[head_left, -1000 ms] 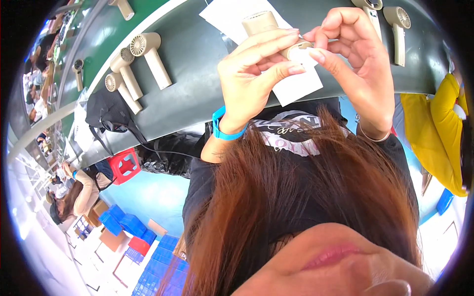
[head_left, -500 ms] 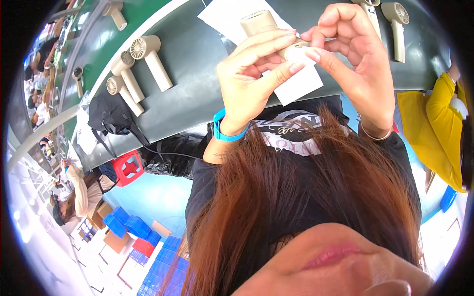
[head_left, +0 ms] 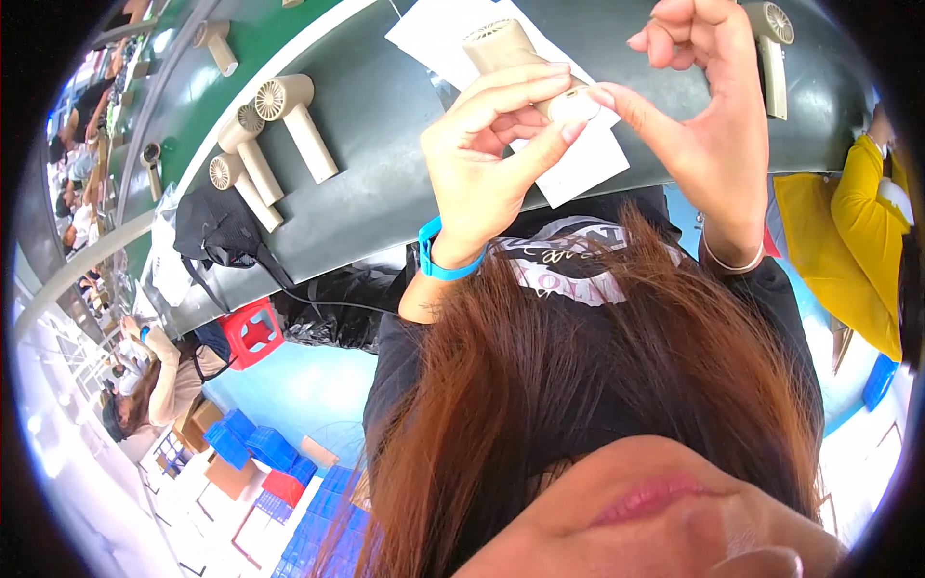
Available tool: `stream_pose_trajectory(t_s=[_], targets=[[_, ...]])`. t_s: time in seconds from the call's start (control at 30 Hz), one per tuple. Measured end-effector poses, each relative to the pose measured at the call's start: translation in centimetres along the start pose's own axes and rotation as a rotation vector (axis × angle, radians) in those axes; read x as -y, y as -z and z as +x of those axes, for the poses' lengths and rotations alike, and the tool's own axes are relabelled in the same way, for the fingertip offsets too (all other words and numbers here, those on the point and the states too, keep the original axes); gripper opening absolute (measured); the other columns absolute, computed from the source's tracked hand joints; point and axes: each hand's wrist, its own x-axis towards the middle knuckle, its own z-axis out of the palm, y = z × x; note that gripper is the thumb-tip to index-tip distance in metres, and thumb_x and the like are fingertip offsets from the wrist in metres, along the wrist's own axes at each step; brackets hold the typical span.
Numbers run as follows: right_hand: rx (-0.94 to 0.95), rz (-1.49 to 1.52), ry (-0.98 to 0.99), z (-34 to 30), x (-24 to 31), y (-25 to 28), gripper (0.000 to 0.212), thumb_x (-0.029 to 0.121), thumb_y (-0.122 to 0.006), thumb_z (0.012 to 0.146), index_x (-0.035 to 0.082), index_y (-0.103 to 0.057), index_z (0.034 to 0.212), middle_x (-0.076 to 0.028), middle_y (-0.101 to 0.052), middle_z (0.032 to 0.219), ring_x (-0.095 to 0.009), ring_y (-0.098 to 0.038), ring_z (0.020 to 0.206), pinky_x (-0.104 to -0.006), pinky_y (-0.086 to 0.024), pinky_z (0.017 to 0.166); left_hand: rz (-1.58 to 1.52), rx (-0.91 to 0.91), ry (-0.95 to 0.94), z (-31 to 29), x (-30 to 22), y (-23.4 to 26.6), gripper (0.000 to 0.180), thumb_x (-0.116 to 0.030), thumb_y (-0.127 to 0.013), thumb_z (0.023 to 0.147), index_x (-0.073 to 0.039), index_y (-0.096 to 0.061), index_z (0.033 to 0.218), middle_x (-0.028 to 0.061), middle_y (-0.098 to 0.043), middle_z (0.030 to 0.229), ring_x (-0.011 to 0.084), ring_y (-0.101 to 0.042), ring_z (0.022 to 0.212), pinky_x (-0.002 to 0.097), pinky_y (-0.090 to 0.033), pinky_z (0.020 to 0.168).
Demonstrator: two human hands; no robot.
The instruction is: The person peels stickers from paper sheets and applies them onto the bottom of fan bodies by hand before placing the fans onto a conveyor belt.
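Note:
A beige handheld fan (head_left: 498, 48) is in my left hand (head_left: 479, 159), its head pointing away to the upper left. My fingers and thumb wrap the handle, and its round pale end faces me between them. The thumb tip of my right hand (head_left: 708, 125) is at the rim of that end, touching or nearly so. Its other fingers are raised and spread from the thumb, with nothing visible in them. Beneath the fan, white paper (head_left: 593, 169) lies on the dark table (head_left: 385, 183).
Several beige fans (head_left: 310, 135) lie on the table at left; another fan (head_left: 774, 58) is at far right. A black bag (head_left: 217, 226) sits at the left edge. A person in yellow (head_left: 862, 222) is on the right. A red stool (head_left: 252, 332) and blue crates (head_left: 270, 445) stand lower left.
My right fingers have come off the handle end and lifted up and right, leaving the thumb near it. My left hand keeps its hold on the fan, which has barely shifted.

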Motion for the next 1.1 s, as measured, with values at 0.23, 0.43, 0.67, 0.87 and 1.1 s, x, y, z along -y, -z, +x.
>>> stream_pose_trajectory(t_s=[0.23,0.43,0.67,0.87,1.1], targets=[[0.313,0.115,0.118,1.2,-6.0,-2.5,0.044,-0.002,-0.062,0.076,0.005,-0.054,0.118,-0.006,-0.055,0.118,-0.015,-0.057,0.097,-0.0258,-0.045,0.075,-0.010,-0.123,0.063,0.2,-0.5,1.0,0.025,0.007,-0.072,0.073,0.002,-0.061,0.096,0.0105,-0.062,0.104,0.0128,-0.063,0.084,0.0233,-0.052,0.070],[0.241,0.010,0.251,3.0,-5.5,-7.0,0.042,-0.004,-0.061,0.075,0.004,-0.055,0.116,-0.015,-0.059,0.111,-0.033,-0.059,0.104,-0.0358,-0.048,0.085,-0.096,-0.176,-0.003,1.9,-0.4,1.6,0.020,0.004,-0.072,0.075,0.000,-0.059,0.090,0.0095,-0.064,0.097,0.0119,-0.063,0.080,0.0219,-0.050,0.064],[-0.005,-0.461,0.623,18.1,-11.2,-9.2,0.030,-0.002,-0.055,0.079,0.005,-0.057,0.108,-0.015,-0.062,0.096,-0.034,-0.061,0.083,-0.0409,-0.048,0.074,0.919,-0.292,-0.274,14.2,0.8,12.2,0.037,-0.006,-0.074,0.075,0.000,-0.056,0.107,0.0109,-0.066,0.092,0.0104,-0.061,0.063,0.0237,-0.048,0.054],[0.043,-0.990,0.477,28.9,-22.7,-8.5,0.022,0.008,-0.053,0.078,0.005,-0.055,0.100,-0.019,-0.050,0.115,-0.036,-0.056,0.096,-0.0424,-0.046,0.082,1.544,-0.140,0.326,24.1,4.8,23.5,0.054,-0.011,-0.045,0.082,-0.020,-0.036,0.135,0.0290,-0.037,0.135,0.0553,-0.038,0.118,0.0624,-0.030,0.099],[-0.154,-0.735,0.580,23.0,-15.9,-8.4,0.035,0.003,-0.049,0.077,-0.001,-0.054,0.111,-0.022,-0.051,0.116,-0.040,-0.053,0.101,-0.0449,-0.044,0.086,1.664,-0.190,-0.411,24.3,4.4,27.1,0.027,-0.008,-0.050,0.083,-0.005,-0.053,0.110,0.0280,-0.057,0.093,0.0496,-0.052,0.087,0.0528,-0.045,0.076]])
